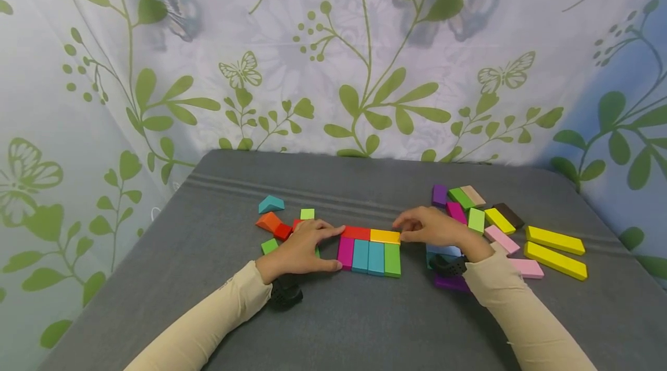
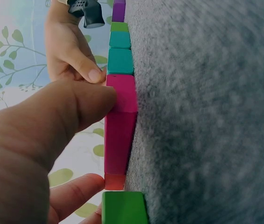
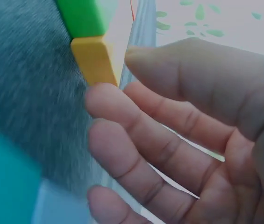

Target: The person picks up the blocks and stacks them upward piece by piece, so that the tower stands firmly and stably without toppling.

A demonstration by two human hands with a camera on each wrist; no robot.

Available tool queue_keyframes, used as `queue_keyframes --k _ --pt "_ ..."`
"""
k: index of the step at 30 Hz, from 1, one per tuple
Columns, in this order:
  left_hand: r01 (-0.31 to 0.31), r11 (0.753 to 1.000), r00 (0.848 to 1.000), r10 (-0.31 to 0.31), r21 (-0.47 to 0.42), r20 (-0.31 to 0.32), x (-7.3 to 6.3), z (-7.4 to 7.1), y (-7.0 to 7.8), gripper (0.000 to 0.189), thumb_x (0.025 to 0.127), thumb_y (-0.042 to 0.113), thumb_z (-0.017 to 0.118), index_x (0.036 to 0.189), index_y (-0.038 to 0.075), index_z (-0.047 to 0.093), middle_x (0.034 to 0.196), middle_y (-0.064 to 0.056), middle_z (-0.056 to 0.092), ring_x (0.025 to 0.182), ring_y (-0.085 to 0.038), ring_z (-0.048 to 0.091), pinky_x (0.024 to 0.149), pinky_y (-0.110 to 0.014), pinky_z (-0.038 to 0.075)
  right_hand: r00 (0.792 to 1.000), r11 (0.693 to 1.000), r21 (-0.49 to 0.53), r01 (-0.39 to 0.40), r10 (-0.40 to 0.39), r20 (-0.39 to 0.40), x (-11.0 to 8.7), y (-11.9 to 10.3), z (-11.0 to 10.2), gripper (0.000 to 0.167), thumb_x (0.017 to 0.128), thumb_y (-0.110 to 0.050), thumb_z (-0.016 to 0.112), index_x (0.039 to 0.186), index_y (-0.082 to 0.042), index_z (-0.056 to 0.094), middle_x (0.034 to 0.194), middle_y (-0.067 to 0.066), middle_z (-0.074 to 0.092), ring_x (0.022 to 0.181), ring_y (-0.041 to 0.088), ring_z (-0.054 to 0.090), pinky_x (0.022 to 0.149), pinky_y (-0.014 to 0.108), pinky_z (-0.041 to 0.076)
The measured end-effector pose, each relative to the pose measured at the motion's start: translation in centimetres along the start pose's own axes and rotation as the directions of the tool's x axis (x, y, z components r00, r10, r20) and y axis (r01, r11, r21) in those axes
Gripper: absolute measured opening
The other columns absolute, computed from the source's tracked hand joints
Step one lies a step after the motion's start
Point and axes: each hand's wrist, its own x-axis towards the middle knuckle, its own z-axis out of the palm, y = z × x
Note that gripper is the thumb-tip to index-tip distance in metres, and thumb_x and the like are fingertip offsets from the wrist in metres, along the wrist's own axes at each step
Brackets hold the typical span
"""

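A flat rectangle of wooden blocks lies in the middle of the table. Its back row has a red block (image 1: 356, 233) and an orange-yellow block (image 1: 385, 237). In front stand a magenta block (image 1: 345, 253), two teal blocks (image 1: 367, 256) and a green block (image 1: 392, 260), side by side. At the left edge, my left hand (image 1: 301, 249) is spread, its thumb touching the magenta block and its forefinger at the red block's corner. My right hand (image 1: 431, 226) is beside the orange-yellow block's right end, fingertips right at it, fingers loosely bent with nothing between them.
Loose blocks lie left of the rectangle, among them a teal triangular one (image 1: 271, 204) and an orange one (image 1: 268, 221). Several more are scattered at the right, including two long yellow blocks (image 1: 555, 250) and a purple block (image 1: 439, 195). A patterned curtain (image 1: 333, 70) hangs behind the table.
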Motion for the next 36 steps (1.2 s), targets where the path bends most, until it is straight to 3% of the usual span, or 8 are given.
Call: queue_keyframes --k 5,10,15,19,23,26,32,36 --pt "0.012 1.000 1.000 -0.012 -0.011 -0.001 0.0 -0.1 0.3 0.080 0.091 0.035 0.086 0.161 0.013 0.054 0.144 -0.013 0.061 0.135 -0.032 0.050 0.111 -0.057 0.045 0.998 0.998 -0.061 0.014 -0.018 -0.061 -2.5 -0.4 -0.6 0.020 0.102 -0.010 0.074 0.119 0.001 0.075 0.101 -0.001 0.076 0.086 0.009 0.064 0.080 0.029 0.058" --pt "0.019 1.000 1.000 -0.019 -0.018 0.002 0.0 -0.2 0.3 0.080 0.091 0.035 0.086 0.161 0.013 0.053 0.145 -0.013 0.061 0.136 -0.033 0.050 0.112 -0.058 0.044 0.994 0.994 -0.101 0.040 -0.049 -0.094 -5.9 -0.2 -1.0 0.013 0.101 -0.009 0.076 0.113 -0.004 0.077 0.100 -0.004 0.075 0.085 0.004 0.061 0.076 0.028 0.057" --pt "0.000 1.000 1.000 0.000 -0.023 -0.007 0.0 -0.1 0.2 0.079 0.092 0.034 0.085 0.160 0.011 0.054 0.146 -0.014 0.063 0.137 -0.034 0.051 0.113 -0.059 0.042 0.994 0.981 -0.182 0.062 -0.078 -0.081 -9.0 0.8 -1.2 0.012 0.095 -0.010 0.084 0.105 -0.012 0.078 0.097 -0.009 0.074 0.083 0.000 0.061 0.072 0.027 0.058" --pt "-0.024 0.999 0.999 0.023 -0.022 -0.023 0.0 0.0 0.0 0.072 0.095 0.031 0.082 0.159 0.009 0.055 0.145 -0.016 0.065 0.135 -0.036 0.052 0.114 -0.061 0.036 1.000 0.981 -0.195 0.013 -0.017 -0.019 -10.9 1.2 -1.4 0.019 0.089 -0.016 0.091 0.102 -0.014 0.078 0.095 -0.013 0.071 0.081 0.000 0.059 0.071 0.026 0.057" --pt "-0.036 0.999 0.999 0.035 -0.019 -0.030 0.0 0.0 -0.1 0.069 0.098 0.030 0.080 0.158 0.007 0.055 0.144 -0.017 0.066 0.134 -0.037 0.054 0.115 -0.062 0.033 0.996 0.983 -0.170 -0.069 0.077 0.043 -11.5 0.8 -1.3 0.025 0.088 -0.021 0.092 0.105 -0.015 0.075 0.095 -0.016 0.066 0.081 0.001 0.053 0.072 0.026 0.054" --pt "-0.038 0.999 0.999 0.037 -0.021 -0.029 -0.1 0.0 0.0 0.069 0.098 0.029 0.080 0.158 0.006 0.055 0.144 -0.017 0.066 0.134 -0.037 0.054 0.115 -0.063 0.032 0.996 0.983 -0.169 -0.072 0.081 0.048 -11.5 0.5 -0.9 0.027 0.087 -0.019 0.092 0.107 -0.015 0.074 0.095 -0.016 0.065 0.082 0.001 0.054 0.072 0.026 0.054" --pt "-0.046 0.999 0.998 0.045 -0.017 -0.039 -0.1 0.0 0.1 0.069 0.098 0.029 0.080 0.158 0.006 0.055 0.140 -0.015 0.068 0.132 -0.037 0.055 0.114 -0.063 0.032 0.999 0.987 -0.161 -0.001 0.008 0.043 -11.0 -0.3 0.7 0.030 0.087 -0.023 0.093 0.112 -0.012 0.079 0.101 -0.015 0.069 0.084 0.001 0.054 0.072 0.025 0.054" --pt "-0.059 0.998 0.997 0.058 -0.019 -0.050 -0.1 0.1 0.1 0.069 0.098 0.029 0.080 0.157 0.005 0.056 0.133 -0.011 0.071 0.128 -0.035 0.055 0.114 -0.064 0.031 0.995 0.982 -0.163 0.098 -0.101 -0.007 -10.0 0.3 2.7 0.030 0.088 -0.026 0.093 0.113 -0.014 0.081 0.102 -0.014 0.070 0.084 0.001 0.055 0.070 0.024 0.053"
